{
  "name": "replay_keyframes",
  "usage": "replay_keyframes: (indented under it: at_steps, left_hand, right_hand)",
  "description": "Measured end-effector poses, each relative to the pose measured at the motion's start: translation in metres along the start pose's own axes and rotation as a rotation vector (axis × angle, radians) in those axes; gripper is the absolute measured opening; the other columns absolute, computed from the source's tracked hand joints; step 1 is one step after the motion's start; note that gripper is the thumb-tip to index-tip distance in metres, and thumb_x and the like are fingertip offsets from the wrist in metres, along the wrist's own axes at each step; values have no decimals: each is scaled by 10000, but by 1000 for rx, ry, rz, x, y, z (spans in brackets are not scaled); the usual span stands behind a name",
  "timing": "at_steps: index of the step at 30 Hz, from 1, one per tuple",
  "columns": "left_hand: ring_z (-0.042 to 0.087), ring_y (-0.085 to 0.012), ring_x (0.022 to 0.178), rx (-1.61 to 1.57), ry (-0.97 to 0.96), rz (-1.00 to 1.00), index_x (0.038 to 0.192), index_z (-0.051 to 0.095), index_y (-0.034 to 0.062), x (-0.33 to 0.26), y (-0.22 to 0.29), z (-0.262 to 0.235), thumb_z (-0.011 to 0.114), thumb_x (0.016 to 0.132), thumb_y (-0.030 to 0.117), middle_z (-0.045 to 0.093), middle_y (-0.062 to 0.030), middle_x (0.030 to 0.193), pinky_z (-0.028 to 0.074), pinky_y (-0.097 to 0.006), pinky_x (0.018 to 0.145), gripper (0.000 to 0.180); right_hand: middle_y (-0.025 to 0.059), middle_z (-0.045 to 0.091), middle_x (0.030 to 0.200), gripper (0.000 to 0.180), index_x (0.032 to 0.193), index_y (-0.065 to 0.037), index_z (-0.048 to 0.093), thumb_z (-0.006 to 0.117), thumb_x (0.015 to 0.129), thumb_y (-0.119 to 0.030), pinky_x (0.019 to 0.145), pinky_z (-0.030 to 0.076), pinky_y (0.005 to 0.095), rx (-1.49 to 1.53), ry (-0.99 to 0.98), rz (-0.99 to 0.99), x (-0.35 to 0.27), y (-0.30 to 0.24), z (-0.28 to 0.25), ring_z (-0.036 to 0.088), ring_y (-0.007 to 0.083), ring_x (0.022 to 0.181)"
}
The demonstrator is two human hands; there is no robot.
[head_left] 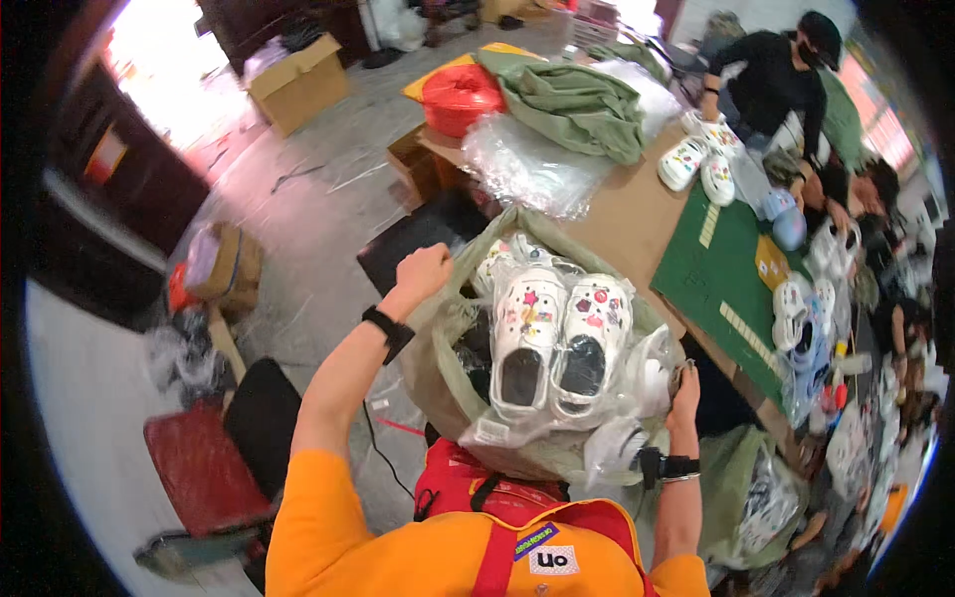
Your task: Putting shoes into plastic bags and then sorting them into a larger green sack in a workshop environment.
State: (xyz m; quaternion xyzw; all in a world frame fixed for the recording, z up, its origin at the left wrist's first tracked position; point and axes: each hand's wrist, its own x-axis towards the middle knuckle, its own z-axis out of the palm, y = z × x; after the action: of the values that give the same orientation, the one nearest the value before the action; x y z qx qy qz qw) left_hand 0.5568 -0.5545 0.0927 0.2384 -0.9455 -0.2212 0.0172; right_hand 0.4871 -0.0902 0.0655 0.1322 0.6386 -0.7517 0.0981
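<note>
White clogs [557, 338] in green sack [438, 368]

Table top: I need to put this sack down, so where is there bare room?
Bare brown table lies between the clear plastic sheets, the green mat and the sack gripped by the left hand and right hand. The mat's middle is also free. The right side is crowded with white clogs.
</note>
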Motion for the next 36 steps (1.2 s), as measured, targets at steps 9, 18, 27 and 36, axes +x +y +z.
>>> replay_keyframes:
  at_steps: [9,18,27,36]
  left_hand:
    - [406,-310,1142,-586,-305,-132,1173,395,-108,208,-55,167,543,721,489,429,-260,1193,323,-338,933,763]
    - [506,-127,707,-973,-443,-111,951,551,-41,235,-12,155,622,751,234,564,-58,818,405,-297,610,346]
    - [555,-164,768,-1688,-442,-11,936,579,-42,234,2,150,449,804,57,588,-107,862,464,-304,717,210]
    - [515,-222,807,-477,-671,636,883,606,63,155,-56,127,466,633,-31,570,-109,831,398,-322,722,302]
  right_hand:
    - [67,505,1068,272,1055,0,487,388,870,-173,842,352,298,-223,391,-17,-8,39,10,469,174,978]
    - [71,506,1033,284,1056,-24,489,371,874,-207,833,339,291,-271,642,-6,-14,55,13,460,182,956]
    - [48,491,1097,345,1091,-42,489,421,865,-293,848,364,287,-27,486,-83,-27,62,-2,476,153,959]
    - [74,498,959,275,980,-36,481,373,891,-272,787,396,320,-106,581,-79,-20,29,25,490,195,901]
